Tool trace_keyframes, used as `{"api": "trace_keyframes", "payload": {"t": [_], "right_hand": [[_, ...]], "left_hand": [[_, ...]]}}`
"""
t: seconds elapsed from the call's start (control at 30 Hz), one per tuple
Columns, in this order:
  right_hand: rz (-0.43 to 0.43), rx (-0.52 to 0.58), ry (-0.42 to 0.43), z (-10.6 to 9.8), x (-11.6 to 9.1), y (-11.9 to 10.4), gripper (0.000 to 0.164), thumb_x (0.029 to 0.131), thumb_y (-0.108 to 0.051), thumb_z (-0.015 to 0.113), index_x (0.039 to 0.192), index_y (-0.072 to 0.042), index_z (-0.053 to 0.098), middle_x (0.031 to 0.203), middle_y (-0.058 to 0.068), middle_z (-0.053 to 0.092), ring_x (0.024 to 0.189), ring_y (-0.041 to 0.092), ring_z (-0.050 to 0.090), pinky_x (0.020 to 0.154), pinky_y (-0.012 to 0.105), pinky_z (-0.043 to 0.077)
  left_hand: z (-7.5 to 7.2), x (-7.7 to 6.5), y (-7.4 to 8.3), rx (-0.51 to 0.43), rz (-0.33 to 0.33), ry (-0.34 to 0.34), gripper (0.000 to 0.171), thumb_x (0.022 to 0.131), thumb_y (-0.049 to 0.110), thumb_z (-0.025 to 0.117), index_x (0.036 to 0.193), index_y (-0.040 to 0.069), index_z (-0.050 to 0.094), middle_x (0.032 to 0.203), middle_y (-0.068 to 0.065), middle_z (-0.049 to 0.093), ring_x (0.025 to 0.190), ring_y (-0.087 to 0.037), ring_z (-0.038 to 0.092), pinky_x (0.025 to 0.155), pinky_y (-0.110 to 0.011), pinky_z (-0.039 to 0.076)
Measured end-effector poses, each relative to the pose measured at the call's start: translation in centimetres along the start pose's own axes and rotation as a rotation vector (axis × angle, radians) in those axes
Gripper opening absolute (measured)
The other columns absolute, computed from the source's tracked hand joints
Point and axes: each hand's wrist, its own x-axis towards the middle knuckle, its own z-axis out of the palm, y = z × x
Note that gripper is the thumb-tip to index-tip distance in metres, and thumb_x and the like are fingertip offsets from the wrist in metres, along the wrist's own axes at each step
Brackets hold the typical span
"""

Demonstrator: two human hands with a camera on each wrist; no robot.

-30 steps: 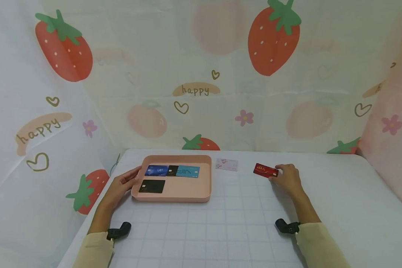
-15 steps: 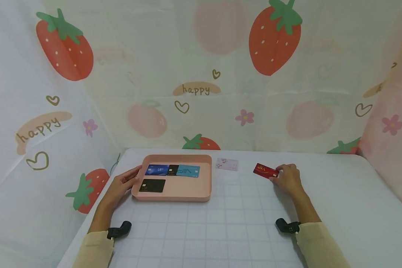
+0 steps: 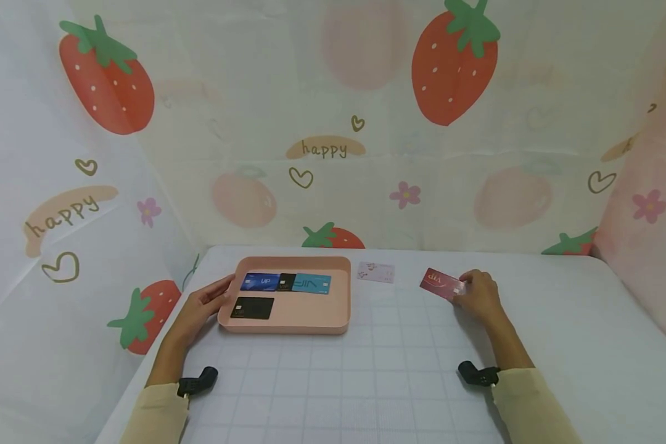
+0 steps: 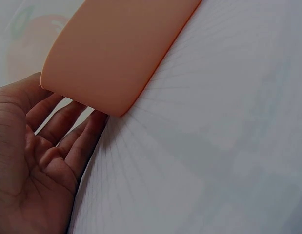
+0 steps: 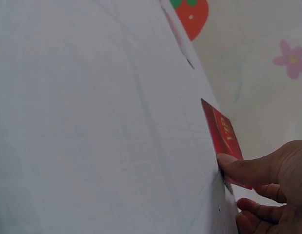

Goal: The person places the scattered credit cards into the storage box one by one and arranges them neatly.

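My right hand (image 3: 479, 295) pinches a red VIP card (image 3: 439, 282) by its near right corner, slightly above the white table. The thumb lies across the card's face in the right wrist view, where gold lettering shows on the card (image 5: 226, 131). On the other side, my left hand (image 3: 198, 311) touches the left side of a pink tray (image 3: 305, 320), its fingers fairly straight against the outer wall (image 4: 111, 53). Inside the tray lie a dark blue VIP card (image 3: 261, 282), a light blue card (image 3: 312, 283), a partly covered black card (image 3: 285, 282) and another black card (image 3: 252, 308).
A pale pink patterned card (image 3: 375, 272) lies on the table between the tray and the red card. White cloth with faint grid lines covers the table (image 3: 366, 382). A strawberry-printed curtain (image 3: 333, 111) encloses the back and sides.
My right hand has tilted the red card so its face catches more light, moving very slightly right. The left hand, the tray and the other cards stay where they were.
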Motion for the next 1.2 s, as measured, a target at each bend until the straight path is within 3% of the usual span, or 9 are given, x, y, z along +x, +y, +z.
{"api": "trace_keyframes", "payload": {"t": [0.3,0.43,0.6,0.9,1.2], "right_hand": [[0.062,0.110,0.031,-0.1,0.0,0.1,0.047,0.087,-0.006,0.076,0.125,0.009,0.052,0.122,0.030,0.058,0.112,0.042,0.052,0.096,0.055,0.048],[0.056,0.143,0.026,-0.2,0.1,0.2,0.046,0.086,-0.004,0.076,0.125,0.008,0.053,0.115,0.029,0.062,0.101,0.038,0.058,0.080,0.043,0.052],[0.056,0.167,0.012,-0.4,0.1,0.2,0.046,0.086,-0.004,0.076,0.124,0.007,0.053,0.108,0.027,0.066,0.093,0.033,0.060,0.066,0.029,0.047],[0.091,0.177,0.008,-0.5,0.0,0.1,0.046,0.087,-0.005,0.076,0.125,0.006,0.053,0.106,0.026,0.068,0.093,0.033,0.058,0.065,0.030,0.046],[0.098,0.191,0.015,-0.5,0.2,0.3,0.044,0.088,-0.007,0.076,0.125,0.005,0.056,0.100,0.020,0.068,0.093,0.030,0.057,0.065,0.029,0.045]], "left_hand": [[0.1,-0.1,0.3,-0.011,-0.006,-0.002,0.057,0.104,0.033,0.059,0.156,0.022,0.042,0.158,-0.006,0.043,0.146,-0.029,0.039,0.100,-0.017,0.044],[0.1,-0.1,0.2,-0.001,-0.013,-0.001,0.057,0.104,0.034,0.059,0.157,0.023,0.042,0.159,-0.006,0.042,0.146,-0.028,0.039,0.103,-0.021,0.044],[0.1,0.0,0.1,0.004,-0.006,-0.001,0.056,0.104,0.032,0.058,0.157,0.022,0.041,0.159,-0.007,0.042,0.146,-0.030,0.039,0.102,-0.019,0.044],[0.1,0.2,0.0,0.018,0.001,0.006,0.056,0.104,0.031,0.058,0.157,0.020,0.041,0.159,-0.007,0.042,0.146,-0.029,0.039,0.102,-0.017,0.043],[0.5,-1.2,3.1,0.001,-0.004,-0.002,0.057,0.105,0.025,0.058,0.156,0.010,0.040,0.159,-0.014,0.040,0.147,-0.035,0.037,0.099,-0.015,0.043]]}}
